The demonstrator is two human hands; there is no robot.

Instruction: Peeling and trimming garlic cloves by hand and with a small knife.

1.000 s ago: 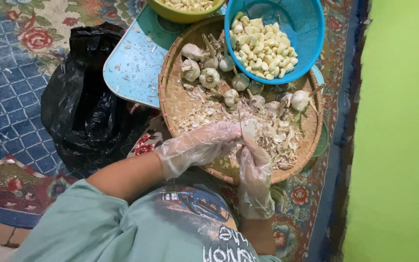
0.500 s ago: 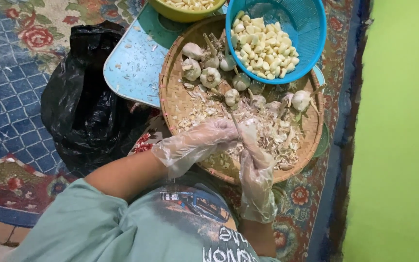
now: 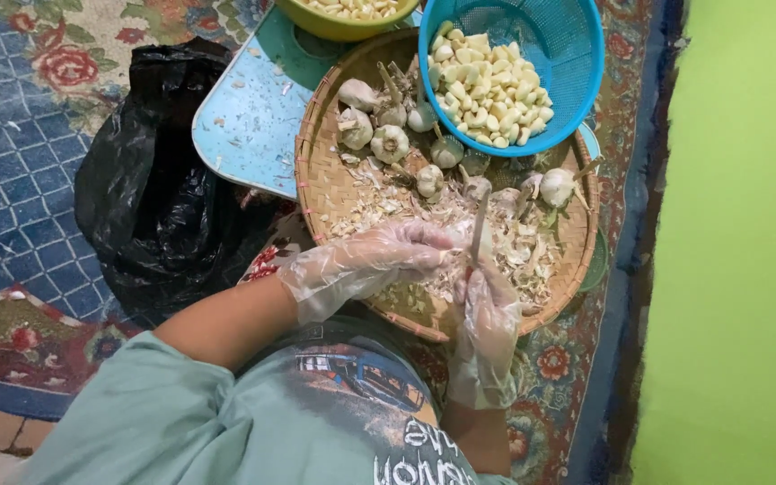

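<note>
Both gloved hands, left hand (image 3: pixel 379 260) and right hand (image 3: pixel 489 310), grip one garlic clove (image 3: pixel 471 241) (right also holding a knife (image 3: pixel 477 229)) over the woven tray's (image 3: pixel 325 180) near edge.

Changes are small, hands only. Left hand (image 3: pixel 379 260), in a clear plastic glove, has slid a bit right across the woven tray (image 3: pixel 321 180): fingertips were short of the knife a second ago, now they touch the garlic piece (image 3: pixel 485 241) right at the blade. Right hand (image 3: pixel 489 310) has tipped up a little; the knife (image 3: pixel 477 226) it grips went from a lean toward the left to near upright, tip pointing at the blue colander (image 3: pixel 577 81). Hands were slightly apart at the fingers before, now they meet over the peel pile (image 3: pixel 532 247). Forearms shifted with them, marginally.
</note>
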